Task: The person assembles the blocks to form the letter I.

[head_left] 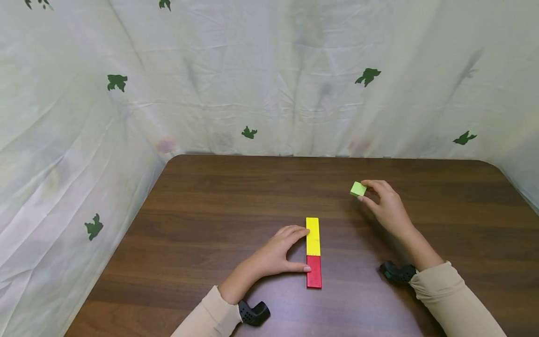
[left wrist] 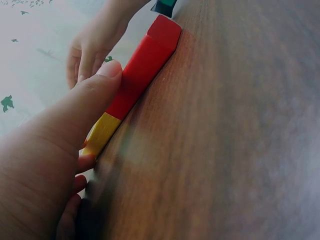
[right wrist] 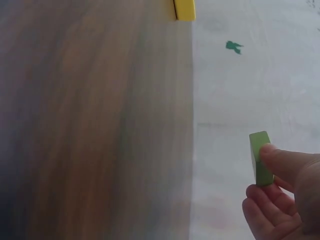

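A yellow block [head_left: 313, 236] and a red block [head_left: 314, 274] lie end to end in a line on the table, their short ends meeting. My left hand [head_left: 275, 252] is at their left side, thumb touching the red block and a fingertip at the yellow one, fingers spread rather than curled. Up to the right, my right hand [head_left: 389, 210] pinches a small light green block [head_left: 358, 189] between thumb and fingers, above the table. The right wrist view shows that green block [right wrist: 261, 159] against the cloth, with the yellow block's end [right wrist: 185, 10] at the top.
The brown wooden table [head_left: 219, 187] has rounded far corners. A pale cloth [head_left: 269, 70] with green leaf shapes hangs behind it and along the left. Each wrist bears a black device, one on the left [head_left: 254, 313] and one on the right [head_left: 396, 272].
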A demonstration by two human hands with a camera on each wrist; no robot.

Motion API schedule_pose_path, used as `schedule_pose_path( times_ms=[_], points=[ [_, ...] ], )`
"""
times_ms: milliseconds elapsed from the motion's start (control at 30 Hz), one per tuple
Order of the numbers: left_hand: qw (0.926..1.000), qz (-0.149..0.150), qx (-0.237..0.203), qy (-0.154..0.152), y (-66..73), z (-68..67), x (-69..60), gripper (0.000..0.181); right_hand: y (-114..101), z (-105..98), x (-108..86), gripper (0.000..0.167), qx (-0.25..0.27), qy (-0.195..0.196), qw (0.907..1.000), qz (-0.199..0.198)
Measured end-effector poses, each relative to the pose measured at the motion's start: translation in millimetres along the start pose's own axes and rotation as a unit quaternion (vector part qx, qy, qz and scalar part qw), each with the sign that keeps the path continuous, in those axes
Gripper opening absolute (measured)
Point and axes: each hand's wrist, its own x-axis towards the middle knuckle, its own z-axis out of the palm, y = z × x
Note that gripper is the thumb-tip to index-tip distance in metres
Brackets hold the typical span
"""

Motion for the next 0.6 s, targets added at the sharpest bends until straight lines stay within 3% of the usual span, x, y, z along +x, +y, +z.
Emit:
schedule_pose_path(
  times_ms=[600],
  points=[
    [1.0000, -0.003, 0.003, -0.003, -0.2, 0.2, -0.2, 0.080, -13.1, 29.7, 12.3, 0.040, 0.015, -0.028, 0.9988, -0.037]
  ],
)
